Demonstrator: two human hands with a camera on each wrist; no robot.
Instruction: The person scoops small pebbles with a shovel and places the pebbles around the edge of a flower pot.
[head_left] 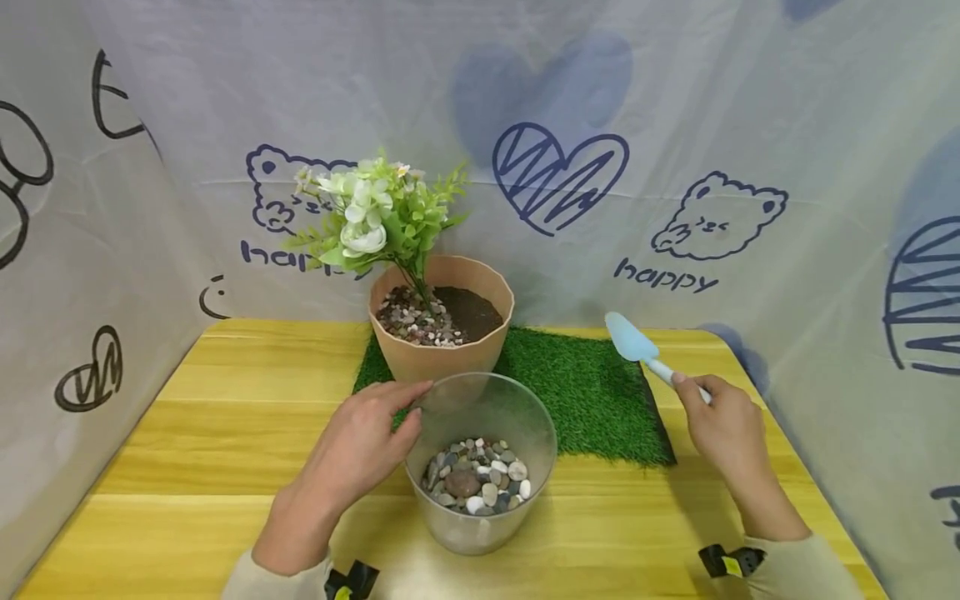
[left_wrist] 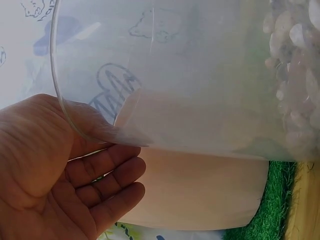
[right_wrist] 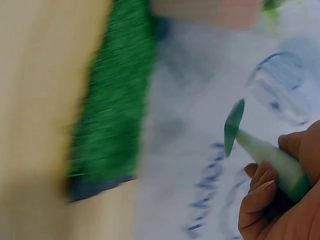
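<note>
A clear plastic tub (head_left: 483, 533) with several mixed pebbles (head_left: 480, 483) at its bottom stands at the table's front middle. My left hand (head_left: 367, 433) pinches its left rim between thumb and fingers; in the left wrist view the thumb shows through the clear wall (left_wrist: 200, 110). Off to the right, my right hand (head_left: 723, 425) grips the handle of a small light blue trowel (head_left: 632, 337), its blade raised and pointing away to the left. In the right wrist view the trowel (right_wrist: 270, 155) looks greenish, with fingers curled round its handle.
Behind the tub, a terracotta-coloured pot (head_left: 442, 362) holds dark soil, small stones and a white-flowered plant (head_left: 367, 212). The pot stands on a green turf mat (head_left: 585, 400) on the wooden table (head_left: 225, 442). A printed curtain (head_left: 555, 75) hangs around the back and sides.
</note>
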